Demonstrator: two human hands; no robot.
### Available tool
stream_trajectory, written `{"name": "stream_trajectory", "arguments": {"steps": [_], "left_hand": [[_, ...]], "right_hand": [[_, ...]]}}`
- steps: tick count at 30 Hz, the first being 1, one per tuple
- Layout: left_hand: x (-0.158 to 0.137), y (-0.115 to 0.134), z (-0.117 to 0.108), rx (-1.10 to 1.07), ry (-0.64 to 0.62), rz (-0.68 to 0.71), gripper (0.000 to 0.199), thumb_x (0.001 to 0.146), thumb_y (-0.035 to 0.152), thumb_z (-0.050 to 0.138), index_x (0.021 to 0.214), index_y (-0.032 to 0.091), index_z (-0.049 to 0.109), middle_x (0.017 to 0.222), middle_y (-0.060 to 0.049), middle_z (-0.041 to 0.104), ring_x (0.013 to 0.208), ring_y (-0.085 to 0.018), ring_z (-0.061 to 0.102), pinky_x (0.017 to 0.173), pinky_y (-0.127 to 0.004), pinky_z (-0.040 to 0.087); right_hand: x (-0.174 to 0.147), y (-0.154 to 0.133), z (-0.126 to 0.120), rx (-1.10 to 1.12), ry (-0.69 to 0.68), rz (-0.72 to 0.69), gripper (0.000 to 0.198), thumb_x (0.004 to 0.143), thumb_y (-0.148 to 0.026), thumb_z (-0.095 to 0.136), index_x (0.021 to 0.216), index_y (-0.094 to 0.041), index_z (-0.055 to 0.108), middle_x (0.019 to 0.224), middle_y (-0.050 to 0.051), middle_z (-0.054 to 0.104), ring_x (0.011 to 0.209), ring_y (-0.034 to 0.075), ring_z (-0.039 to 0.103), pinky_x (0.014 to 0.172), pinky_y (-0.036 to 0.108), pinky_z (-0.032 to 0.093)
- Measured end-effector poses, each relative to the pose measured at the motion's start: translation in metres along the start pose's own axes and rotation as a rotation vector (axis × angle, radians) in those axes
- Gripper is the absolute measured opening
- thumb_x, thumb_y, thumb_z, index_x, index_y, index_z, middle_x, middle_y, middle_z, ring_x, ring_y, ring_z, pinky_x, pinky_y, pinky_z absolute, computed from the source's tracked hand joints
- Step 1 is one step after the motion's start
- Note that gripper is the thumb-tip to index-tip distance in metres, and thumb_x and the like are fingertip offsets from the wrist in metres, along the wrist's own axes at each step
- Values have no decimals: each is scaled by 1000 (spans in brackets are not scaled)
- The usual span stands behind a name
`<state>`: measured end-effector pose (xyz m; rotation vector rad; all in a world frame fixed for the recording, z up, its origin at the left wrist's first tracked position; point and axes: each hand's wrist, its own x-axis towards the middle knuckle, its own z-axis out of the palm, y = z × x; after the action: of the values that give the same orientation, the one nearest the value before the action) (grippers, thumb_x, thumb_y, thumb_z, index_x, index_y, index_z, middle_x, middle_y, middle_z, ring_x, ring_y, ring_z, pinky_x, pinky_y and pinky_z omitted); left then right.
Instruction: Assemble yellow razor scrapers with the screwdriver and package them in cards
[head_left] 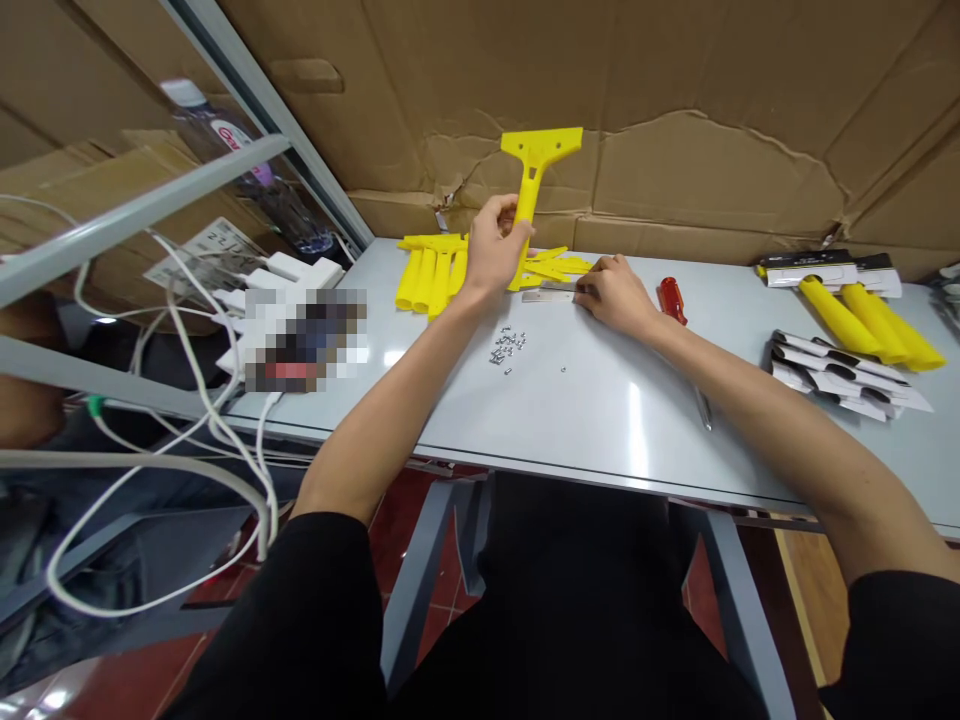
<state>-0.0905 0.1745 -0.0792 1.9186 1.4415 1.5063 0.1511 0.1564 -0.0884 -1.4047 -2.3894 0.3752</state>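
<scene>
Nearest: one black cloth garment (570, 610), cut off below. Left hand (495, 245): closed round the shaft of one yellow T-shaped plastic handle (541, 148), whose broad head stands clear above the grip, lower end showing beneath the thumb; some fingers out of sight. Right hand (615, 295): fingers bent down at the right end of one thin silver metal strip (547, 296) on the pale grey tabletop (585, 430); whether they pinch or merely touch it, I cannot tell from here. One red-handled screwdriver (670, 298): partly hidden under the right forearm (742, 395). One item (307, 345) at left, beside white cables (259, 470): blurred into blocks, unidentifiable.
</scene>
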Motion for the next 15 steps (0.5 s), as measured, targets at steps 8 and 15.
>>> {"name": "stream_trajectory", "arguments": {"steps": [8,15], "left_hand": [[-10,31,-2,-116,-30,-142,45,98,24,54,142,30,51,124,-8,77,92,-18,79,80,-34,70],[-25,60,-3,-34,-45,-18,42,106,30,54,147,27,49,123,-11,77,85,-20,79,79,-40,69]], "right_hand": [[-12,7,-16,157,17,35,34,88,-35,74,113,-13,81,116,10,73,104,12,55,107,28,47],[-62,35,-66,365,239,151,44,95,-52,64,110,-12,77,103,9,76,88,7,65,85,20,48]]}}
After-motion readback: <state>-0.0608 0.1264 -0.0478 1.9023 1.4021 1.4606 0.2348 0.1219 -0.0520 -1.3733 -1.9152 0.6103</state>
